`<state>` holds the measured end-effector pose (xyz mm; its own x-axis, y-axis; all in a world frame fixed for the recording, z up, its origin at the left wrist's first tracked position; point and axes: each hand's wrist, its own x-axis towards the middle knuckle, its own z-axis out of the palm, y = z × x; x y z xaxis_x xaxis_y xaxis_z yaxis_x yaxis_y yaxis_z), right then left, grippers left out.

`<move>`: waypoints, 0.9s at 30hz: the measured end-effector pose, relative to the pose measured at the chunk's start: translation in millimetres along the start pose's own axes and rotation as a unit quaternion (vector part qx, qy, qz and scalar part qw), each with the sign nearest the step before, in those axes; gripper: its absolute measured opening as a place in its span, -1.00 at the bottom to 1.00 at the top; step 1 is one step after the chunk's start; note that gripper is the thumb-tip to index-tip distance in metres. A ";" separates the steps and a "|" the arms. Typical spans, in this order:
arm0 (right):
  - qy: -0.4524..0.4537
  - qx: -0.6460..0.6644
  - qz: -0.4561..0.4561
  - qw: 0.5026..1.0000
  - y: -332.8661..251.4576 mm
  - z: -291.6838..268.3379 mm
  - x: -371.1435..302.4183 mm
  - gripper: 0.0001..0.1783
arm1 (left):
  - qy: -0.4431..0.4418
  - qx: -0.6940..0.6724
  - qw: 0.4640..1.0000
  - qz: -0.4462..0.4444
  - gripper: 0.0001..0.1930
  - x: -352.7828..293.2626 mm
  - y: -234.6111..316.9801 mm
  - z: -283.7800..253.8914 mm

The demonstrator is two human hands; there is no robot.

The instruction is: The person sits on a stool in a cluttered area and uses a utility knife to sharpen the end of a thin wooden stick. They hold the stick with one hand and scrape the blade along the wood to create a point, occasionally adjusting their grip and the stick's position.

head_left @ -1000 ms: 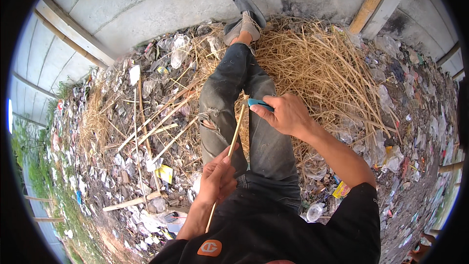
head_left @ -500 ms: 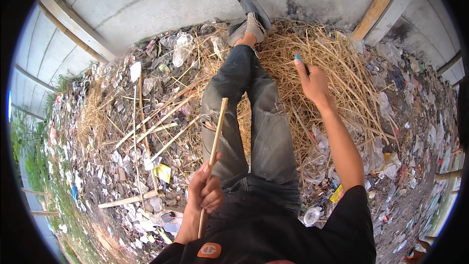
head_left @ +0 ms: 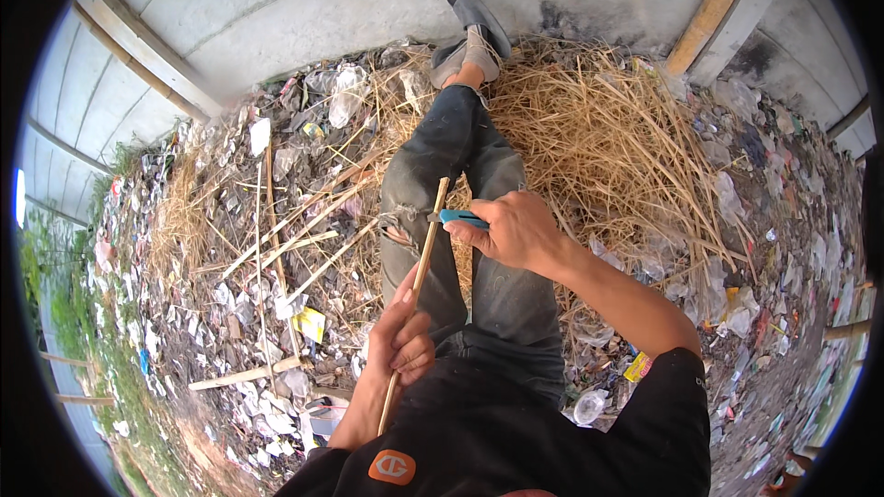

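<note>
Bamboo stick [head_left: 419, 269] slants across the lap, the left hand [head_left: 402, 340] closed around its lower part; the right hand [head_left: 513, 230] grips a blue-handled knife [head_left: 458, 217] against its upper end.

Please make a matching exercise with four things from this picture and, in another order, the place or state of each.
Things:
1. thin wooden stick
2. blue-handled knife
3. dry straw pile
4. grey shoe

Places or states:
a. against the concrete wall
b. gripped low by the left hand
c. in the right hand
d. right of the legs

Pairs: 1-b, 2-c, 3-d, 4-a
</note>
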<state>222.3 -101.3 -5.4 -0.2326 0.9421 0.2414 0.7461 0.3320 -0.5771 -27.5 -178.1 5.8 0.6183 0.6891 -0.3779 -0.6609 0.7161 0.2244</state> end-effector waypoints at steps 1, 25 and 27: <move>0.004 -0.022 -0.011 1.000 7.5 3.7 4.4 -0.25 | 0.011 -0.004 1.000 0.000 -0.47 3.2 0.8 -0.9; 0.191 0.059 -0.170 0.965 -3.0 106.7 85.6 -0.31 | -0.230 -0.422 0.876 0.036 -0.47 -6.7 23.0 -36.8; 0.180 0.239 -0.107 0.948 -13.9 116.5 78.6 -0.31 | -0.269 -0.470 0.841 0.015 -0.46 -4.7 19.1 -35.3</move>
<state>121.0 -26.6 -69.3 -0.0556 0.8025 0.5941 0.3173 0.5784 -0.7516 -58.0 -171.5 -19.9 0.5313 0.8368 0.1319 -0.5680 0.4675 -0.6774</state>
